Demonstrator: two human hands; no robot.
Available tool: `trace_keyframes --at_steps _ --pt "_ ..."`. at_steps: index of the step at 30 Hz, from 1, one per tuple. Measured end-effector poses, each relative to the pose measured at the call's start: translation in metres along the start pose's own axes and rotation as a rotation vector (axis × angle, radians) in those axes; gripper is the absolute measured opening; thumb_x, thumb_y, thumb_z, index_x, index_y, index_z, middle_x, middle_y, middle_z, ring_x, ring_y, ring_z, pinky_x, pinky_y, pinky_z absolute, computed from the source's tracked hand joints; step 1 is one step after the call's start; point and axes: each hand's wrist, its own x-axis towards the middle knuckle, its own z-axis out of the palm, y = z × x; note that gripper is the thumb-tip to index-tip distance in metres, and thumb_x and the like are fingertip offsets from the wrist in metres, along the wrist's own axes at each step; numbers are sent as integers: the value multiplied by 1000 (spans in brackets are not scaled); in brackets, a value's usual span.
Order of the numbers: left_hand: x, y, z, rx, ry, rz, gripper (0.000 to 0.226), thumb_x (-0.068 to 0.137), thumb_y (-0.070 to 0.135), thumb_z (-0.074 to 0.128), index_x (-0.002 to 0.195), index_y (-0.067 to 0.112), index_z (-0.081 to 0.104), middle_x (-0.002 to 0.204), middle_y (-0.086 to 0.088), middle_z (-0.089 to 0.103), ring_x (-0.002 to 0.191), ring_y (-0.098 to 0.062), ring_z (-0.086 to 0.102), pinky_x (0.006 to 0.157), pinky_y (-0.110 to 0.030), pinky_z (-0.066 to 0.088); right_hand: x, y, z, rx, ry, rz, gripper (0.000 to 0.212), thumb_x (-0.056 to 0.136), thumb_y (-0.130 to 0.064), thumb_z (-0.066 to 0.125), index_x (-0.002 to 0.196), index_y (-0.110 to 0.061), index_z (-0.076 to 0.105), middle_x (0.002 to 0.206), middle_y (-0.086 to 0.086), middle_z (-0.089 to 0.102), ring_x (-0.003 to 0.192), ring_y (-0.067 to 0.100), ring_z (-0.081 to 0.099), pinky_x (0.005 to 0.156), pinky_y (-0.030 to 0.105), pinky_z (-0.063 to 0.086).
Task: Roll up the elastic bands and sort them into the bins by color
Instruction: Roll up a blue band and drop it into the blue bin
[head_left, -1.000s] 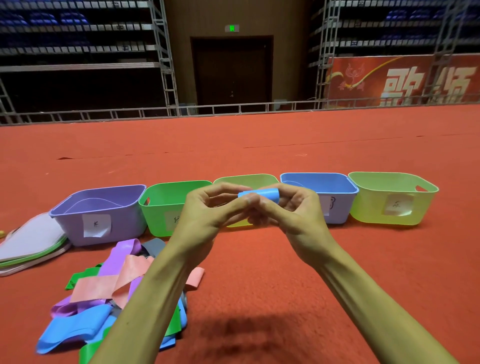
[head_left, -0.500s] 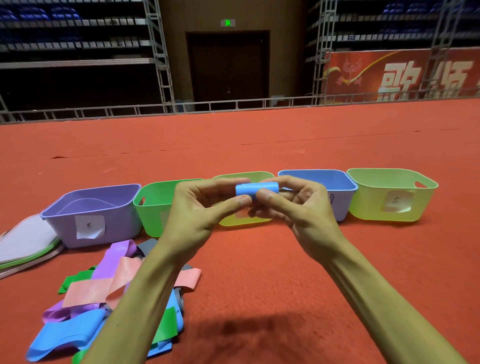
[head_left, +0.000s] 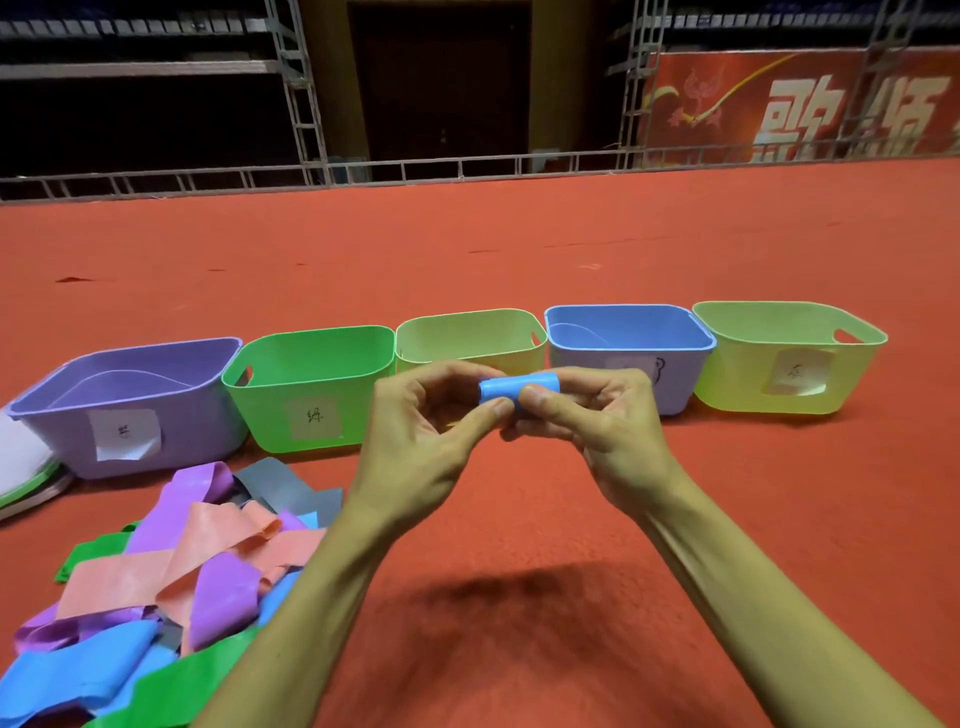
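Observation:
A blue elastic band (head_left: 511, 389), rolled into a short cylinder, is held in front of me above the red floor. My left hand (head_left: 415, 441) pinches its left end with thumb and fingers. My right hand (head_left: 602, 421) pinches its right part. Behind them stands a row of labelled bins: purple bin (head_left: 62, 415), green bin (head_left: 270, 410), pale green bin (head_left: 467, 317), blue bin (head_left: 685, 384), yellow-green bin (head_left: 737, 384). A pile of loose bands (head_left: 171, 571) in purple, pink, blue, green and grey lies at the lower left.
A stack of flat white and green sheets (head_left: 26, 467) lies at the far left beside the purple bin. Red carpet (head_left: 571, 519) spreads around the bins. Metal railing and scaffolding (head_left: 467, 166) close off the far end.
Both hands have kept hold of the blue roll, which sits slightly lower and further right in view. The camera tilted down and drew closer to the bins.

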Motion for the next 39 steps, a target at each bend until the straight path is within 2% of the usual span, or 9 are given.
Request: trace_keyframes --at_steps 4,9,12,15,18,26,33,36,39 --pt "25 -14 10 -10 4 -53 24 84 1 78 107 8 76 97 -1 80 89 -11 75 82 -22 56 25 1 -19 -31 5 37 24 87 -4 73 107 10 73 99 23 77 84 32 76 80 37 63" --pt "81 -35 30 -81 26 -169 34 80 6 83 111 17 76 104 7 79 93 -10 74 81 -35 57 92 -6 -76 -236 187 113 33 85 -11 81 105 13 68 85 20 78 71 27 76 65 31 62" --pt "108 -68 47 -24 71 -215 28 77 8 86 104 11 79 98 6 80 88 -5 74 71 -27 55 141 -3 -122 -495 271 147 27 81 -28 87 90 -4 78 80 12 78 65 21 72 69 38 62" --pt "120 -116 64 55 54 -304 21 76 11 88 96 10 81 89 4 80 83 -6 74 70 -18 54 189 20 -159 -724 323 190 35 69 -36 94 76 -6 77 72 17 76 59 24 72 67 48 63" --pt "113 -170 82 253 -4 -312 12 77 13 88 86 19 83 79 11 79 78 -5 75 75 -21 58 229 53 -185 -992 243 296 38 63 -39 94 64 -6 74 60 15 72 49 18 71 59 44 64" --pt "74 -256 104 504 -57 -254 25 65 16 95 70 34 78 64 15 68 46 -2 53 49 -12 43 289 129 -200 -1269 -121 582 22 67 -12 91 77 0 76 65 11 74 53 20 74 57 41 65" --pt "74 -264 104 513 -56 -171 27 62 26 98 73 37 77 69 14 66 50 -7 55 49 -12 42 304 161 -183 -1464 -327 608 21 62 -7 86 78 -6 72 64 6 75 50 17 72 62 33 64" --pt "74 -265 103 509 -79 -152 24 64 31 96 77 36 76 72 14 66 53 -8 55 51 -10 41 306 168 -178 -1456 -337 606 18 66 -7 83 82 -5 74 65 6 76 50 16 72 58 28 61" --pt "73 -265 101 513 -82 -166 22 66 32 94 78 35 77 71 14 65 55 -10 56 52 -10 40 301 172 -177 -1442 -315 632 18 70 -10 83 81 -5 71 66 7 76 53 17 74 67 32 64"
